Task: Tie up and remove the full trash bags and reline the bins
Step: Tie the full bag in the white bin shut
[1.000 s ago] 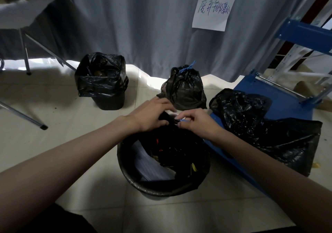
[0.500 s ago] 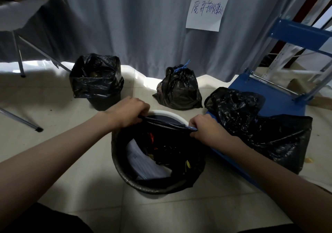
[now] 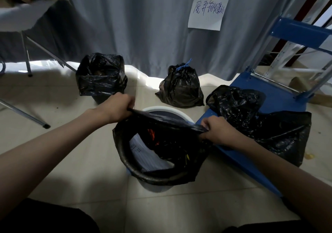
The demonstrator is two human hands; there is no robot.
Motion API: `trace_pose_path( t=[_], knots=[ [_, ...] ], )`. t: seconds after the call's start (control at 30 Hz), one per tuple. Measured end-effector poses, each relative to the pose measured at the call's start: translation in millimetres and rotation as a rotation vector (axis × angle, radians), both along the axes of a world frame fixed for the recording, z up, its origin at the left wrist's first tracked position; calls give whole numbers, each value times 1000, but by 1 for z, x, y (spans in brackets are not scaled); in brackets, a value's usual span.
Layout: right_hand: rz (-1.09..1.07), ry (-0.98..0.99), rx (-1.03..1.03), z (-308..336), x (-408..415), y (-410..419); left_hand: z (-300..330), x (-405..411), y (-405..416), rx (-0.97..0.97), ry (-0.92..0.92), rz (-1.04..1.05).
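A white bin (image 3: pixel 167 109) stands on the floor in front of me, lined with a full black trash bag (image 3: pixel 179 160) holding paper and red scraps. My left hand (image 3: pixel 116 107) grips the bag's far edge at its left end. My right hand (image 3: pixel 218 131) grips the same edge at its right end, so the edge is stretched taut between them and lifted off the bin's far rim. A tied black bag (image 3: pixel 181 87) with a blue tie sits behind the bin. A second lined bin (image 3: pixel 101 78) stands at the back left, its bag open.
A loose black bag (image 3: pixel 260 119) lies crumpled on a blue platform cart (image 3: pixel 265 92) to my right. A grey curtain (image 3: pixel 143 22) with a paper sign (image 3: pixel 208 11) hangs behind. Metal table legs (image 3: pixel 25 53) stand at the left.
My hands have moved apart from the middle of the bag's far edge to its two ends. The edge is now stretched out and pulled off the bin's far rim.
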State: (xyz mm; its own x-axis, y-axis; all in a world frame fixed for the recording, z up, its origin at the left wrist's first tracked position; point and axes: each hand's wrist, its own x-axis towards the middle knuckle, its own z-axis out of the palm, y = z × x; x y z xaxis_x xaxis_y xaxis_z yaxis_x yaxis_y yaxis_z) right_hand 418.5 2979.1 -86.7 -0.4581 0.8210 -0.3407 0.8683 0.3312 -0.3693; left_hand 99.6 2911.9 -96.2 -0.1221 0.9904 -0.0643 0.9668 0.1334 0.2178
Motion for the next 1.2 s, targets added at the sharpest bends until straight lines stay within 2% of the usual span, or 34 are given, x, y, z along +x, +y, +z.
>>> trace_pose_path(
  t=[0.1, 0.23, 0.3, 0.37, 0.47, 0.57, 0.7, 0.83, 1.0, 1.2],
  knots=[
    [-150, 98, -46, 5, -2, -8, 7, 4, -7, 10, -26, 78],
    [-136, -164, -234, -3, 0, -21, 6, 12, -23, -366, 27, 162],
    [-179, -128, -378, -12, 0, -22, 3, 12, -26, -528, -13, 173],
    [-221, -44, -460, -19, -1, -21, 3, 9, -25, -587, -27, 181],
    [-311, 112, -489, -25, -6, -16, -3, 4, -20, -516, 1, 195],
    [-411, 248, -496, -27, -15, -13, -13, 0, -16, -344, 48, 241],
    [-476, 419, -389, -31, -25, -9, -21, -7, -10, -141, 18, 309],
    [-477, 461, -294, -28, -22, -7, -12, -15, -12, -133, -130, 357],
    [-438, 456, -348, -25, -6, -16, 1, -19, -30, -219, -306, 385],
    [-419, 436, -433, -23, 10, -22, 1, -16, -47, -223, -531, 391]
  ],
)
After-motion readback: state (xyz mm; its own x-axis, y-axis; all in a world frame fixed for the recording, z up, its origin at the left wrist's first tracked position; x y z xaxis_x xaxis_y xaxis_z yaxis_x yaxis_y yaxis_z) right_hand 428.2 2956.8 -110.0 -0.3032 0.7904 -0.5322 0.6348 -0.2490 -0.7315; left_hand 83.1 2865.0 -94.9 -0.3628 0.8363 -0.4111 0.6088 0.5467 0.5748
